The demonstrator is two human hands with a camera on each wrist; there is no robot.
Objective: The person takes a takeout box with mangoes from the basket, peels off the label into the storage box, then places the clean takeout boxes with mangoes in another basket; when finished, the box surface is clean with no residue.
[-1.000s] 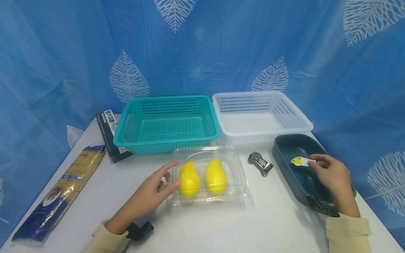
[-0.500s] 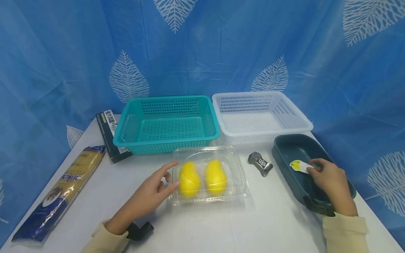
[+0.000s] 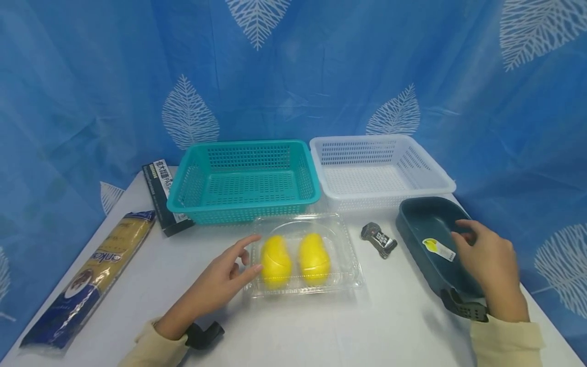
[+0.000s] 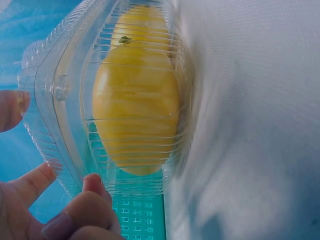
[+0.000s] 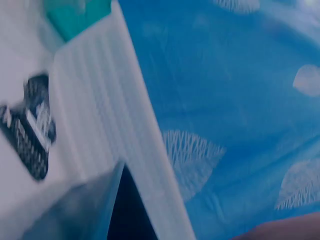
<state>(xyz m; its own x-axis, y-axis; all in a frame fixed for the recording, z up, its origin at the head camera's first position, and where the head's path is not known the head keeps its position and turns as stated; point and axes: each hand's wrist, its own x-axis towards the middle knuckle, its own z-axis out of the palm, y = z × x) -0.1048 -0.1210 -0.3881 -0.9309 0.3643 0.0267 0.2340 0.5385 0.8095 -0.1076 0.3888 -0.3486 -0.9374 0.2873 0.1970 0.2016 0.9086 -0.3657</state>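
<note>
A white label with a yellow fruit picture (image 3: 438,249) lies inside a dark teal basin (image 3: 425,218) at the right. My right hand (image 3: 490,257) is over the basin's right side, thumb and index finger apart, a small gap from the label. At centre, two yellow mangoes (image 3: 275,262) sit in a lidded clear plastic box (image 3: 341,255). My left hand (image 3: 224,278) touches the box's left side, its thumb and index finger spread along the edge. In the left wrist view, fingertips (image 4: 94,184) meet the box rim, beside a mango (image 4: 137,110).
Behind the box stand a turquoise basket (image 3: 243,209) and a white basket (image 3: 385,192). A dark bone-shaped packet (image 3: 378,239) lies between box and basin. Left are a dark pasta box (image 3: 166,199) and a long pasta bag (image 3: 91,280). A blue curtain (image 3: 293,66) hangs behind.
My right hand has let go of the label, which now lies in the basin, and has drawn slightly to the right. The left hand stays at the box.
</note>
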